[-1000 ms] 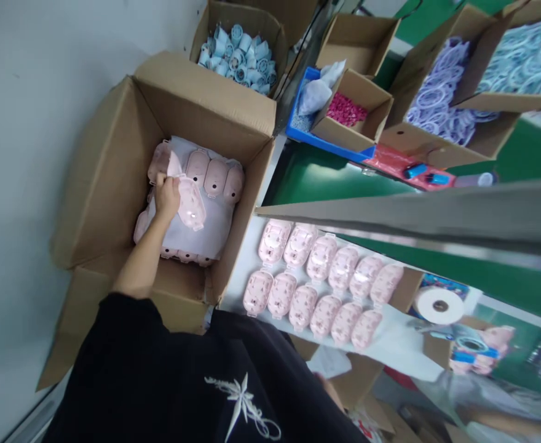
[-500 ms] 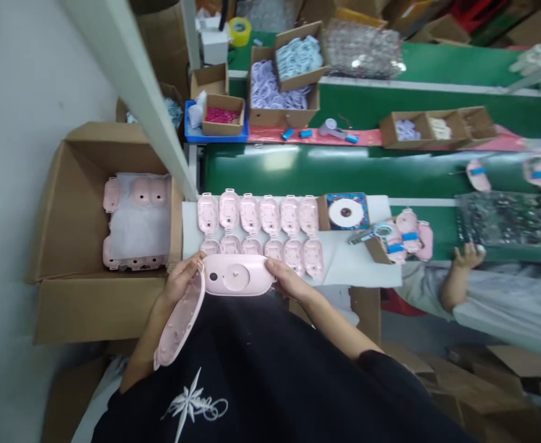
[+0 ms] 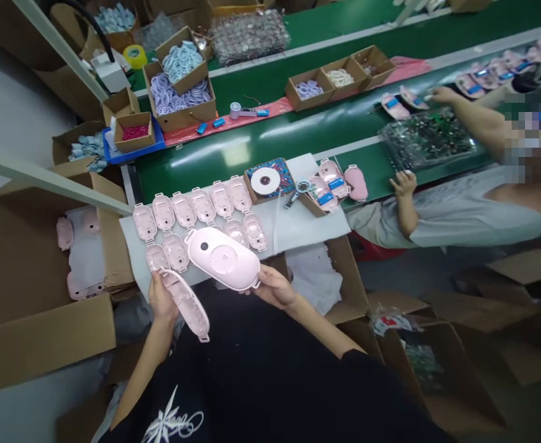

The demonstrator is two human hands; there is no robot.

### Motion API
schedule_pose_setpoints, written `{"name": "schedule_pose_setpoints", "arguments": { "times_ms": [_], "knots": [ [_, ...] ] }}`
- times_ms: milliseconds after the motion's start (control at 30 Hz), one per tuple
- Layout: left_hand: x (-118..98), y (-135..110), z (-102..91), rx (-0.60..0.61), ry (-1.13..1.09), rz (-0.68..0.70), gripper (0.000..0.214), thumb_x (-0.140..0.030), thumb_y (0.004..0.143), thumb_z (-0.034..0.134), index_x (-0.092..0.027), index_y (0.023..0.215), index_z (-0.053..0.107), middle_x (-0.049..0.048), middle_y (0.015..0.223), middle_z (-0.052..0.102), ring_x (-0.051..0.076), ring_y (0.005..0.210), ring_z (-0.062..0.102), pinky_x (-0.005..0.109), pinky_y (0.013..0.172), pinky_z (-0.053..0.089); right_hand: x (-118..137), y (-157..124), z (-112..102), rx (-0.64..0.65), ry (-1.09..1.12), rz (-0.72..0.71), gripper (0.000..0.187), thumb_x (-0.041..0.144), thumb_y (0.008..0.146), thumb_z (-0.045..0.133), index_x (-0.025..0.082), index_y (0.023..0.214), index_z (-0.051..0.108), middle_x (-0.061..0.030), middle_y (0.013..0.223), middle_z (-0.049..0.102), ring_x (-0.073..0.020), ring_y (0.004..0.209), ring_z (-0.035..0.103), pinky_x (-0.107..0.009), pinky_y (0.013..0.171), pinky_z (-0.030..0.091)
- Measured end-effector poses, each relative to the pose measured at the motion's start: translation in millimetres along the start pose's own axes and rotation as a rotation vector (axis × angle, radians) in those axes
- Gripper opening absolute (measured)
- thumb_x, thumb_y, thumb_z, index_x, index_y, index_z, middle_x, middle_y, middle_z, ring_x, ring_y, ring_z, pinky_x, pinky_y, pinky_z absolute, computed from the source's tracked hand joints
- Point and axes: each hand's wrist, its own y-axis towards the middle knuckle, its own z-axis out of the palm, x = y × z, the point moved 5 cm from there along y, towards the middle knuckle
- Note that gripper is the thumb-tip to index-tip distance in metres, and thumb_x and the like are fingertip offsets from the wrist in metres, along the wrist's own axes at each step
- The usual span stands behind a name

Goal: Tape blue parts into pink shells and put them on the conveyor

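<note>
The left hand [image 3: 162,299] pinches a slim pink plastic shell [image 3: 185,303] at eleven o'clock; the right hand [image 3: 275,289] clasps a pink oval casing [image 3: 223,258] at twelve, above a white sheet [image 3: 298,227].

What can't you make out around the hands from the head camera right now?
Head view:
- Underside of the pink plastic oval casing: turned away, resting on the right hand.
- Clear plastic bag of small dark parts: parts too small to identify.
- Co-worker's upper body: pixelated, cut off by the right edge.
</note>
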Motion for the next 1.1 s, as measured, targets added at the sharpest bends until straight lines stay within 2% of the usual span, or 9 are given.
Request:
{"name": "schedule_pose_setpoints", "arguments": {
  "times_ms": [200,367,467,567,633,733,867,1000,1100],
  "knots": [
    [-1.6,-46.6,53.1,0.319,-0.259,-0.181,0.052,-0.075,0.084,0.062,-0.023,0.078,0.064,0.0012,0.067,0.061,0.018,0.059,0.060,0.033,0.057,0.053,1.6,-29.6,-24.7,-0.015,0.025,-0.052,0.042,0.054,0.082,0.078,0.016,0.098,0.072,-0.0087,0.082,0.073,-0.0256,0.084,0.071,-0.039,0.075,0.056],
    [0.0,-60.8,75.6,0.365,-0.337,-0.198,0.046,-0.068,0.084,0.068,-0.023,0.096,0.067,0.0039,0.087,0.068,0.018,0.071,0.064,0.031,0.062,0.054,-3.7,-34.6,-34.9,-0.040,0.038,-0.077,0.039,0.051,0.081,0.079,0.017,0.100,0.072,-0.0090,0.085,0.075,-0.0262,0.085,0.071,-0.042,0.079,0.058],
    [16.9,-64.5,92.0,0.429,-0.336,-0.222,0.034,-0.057,0.086,0.070,-0.023,0.089,0.064,-0.0010,0.074,0.060,0.011,0.053,0.053,0.025,0.051,0.047,-6.6,-34.4,-36.8,-0.045,0.062,-0.087,0.040,0.051,0.078,0.080,0.017,0.098,0.072,-0.0090,0.084,0.075,-0.0269,0.085,0.071,-0.043,0.078,0.058],
    [30.2,-67.8,108.6,0.505,-0.313,-0.300,0.042,-0.064,0.085,0.066,-0.022,0.079,0.062,-0.0014,0.064,0.054,0.011,0.046,0.047,0.027,0.045,0.043,-7.6,-36.0,-38.9,-0.051,0.083,-0.105,0.042,0.053,0.080,0.077,0.019,0.103,0.071,-0.0092,0.087,0.075,-0.0282,0.089,0.071,-0.044,0.077,0.058],
    [31.6,-70.9,116.2,0.511,-0.300,-0.334,0.052,-0.073,0.085,0.059,-0.022,0.082,0.066,0.0020,0.066,0.058,0.017,0.056,0.058,0.032,0.054,0.051,-7.4,-38.1,-40.8,-0.057,0.084,-0.121,0.042,0.053,0.081,0.076,0.019,0.106,0.070,-0.0095,0.089,0.075,-0.0290,0.092,0.071,-0.044,0.078,0.058],
    [25.1,-78.6,124.4,0.573,-0.264,-0.343,0.067,-0.082,0.084,0.051,-0.023,0.105,0.072,0.0078,0.087,0.071,0.028,0.087,0.069,0.043,0.078,0.058,-6.8,-41.4,-43.8,-0.073,0.088,-0.146,0.043,0.053,0.079,0.077,0.020,0.106,0.070,-0.0095,0.091,0.075,-0.0298,0.093,0.070,-0.047,0.081,0.058],
    [17.2,-88.8,128.9,0.780,-0.172,-0.276,0.091,-0.092,0.073,0.053,-0.020,0.126,0.069,0.0152,0.128,0.069,0.039,0.127,0.058,0.054,0.108,0.046,-6.1,-43.8,-44.1,-0.083,0.086,-0.157,0.045,0.055,0.077,0.079,0.021,0.104,0.071,-0.0101,0.092,0.076,-0.0305,0.096,0.071,-0.048,0.083,0.058],
    [19.1,-97.8,131.2,1.025,0.069,-0.165,0.089,-0.073,0.064,0.083,-0.020,0.133,0.066,0.0157,0.140,0.063,0.041,0.142,0.045,0.054,0.122,0.029,-4.6,-44.3,-36.3,-0.069,0.085,-0.157,0.046,0.053,0.074,0.083,0.019,0.104,0.073,-0.0110,0.097,0.077,-0.0300,0.099,0.071,-0.047,0.086,0.057],
    [23.7,-105.6,134.9,1.160,0.256,-0.183,0.087,-0.047,0.058,0.095,-0.023,0.136,0.063,0.0141,0.135,0.067,0.043,0.137,0.051,0.056,0.120,0.033,-4.8,-44.2,-27.8,-0.048,0.102,-0.137,0.046,0.052,0.074,0.083,0.019,0.104,0.074,-0.0110,0.099,0.077,-0.0303,0.099,0.071,-0.047,0.087,0.057]
  ]
}}
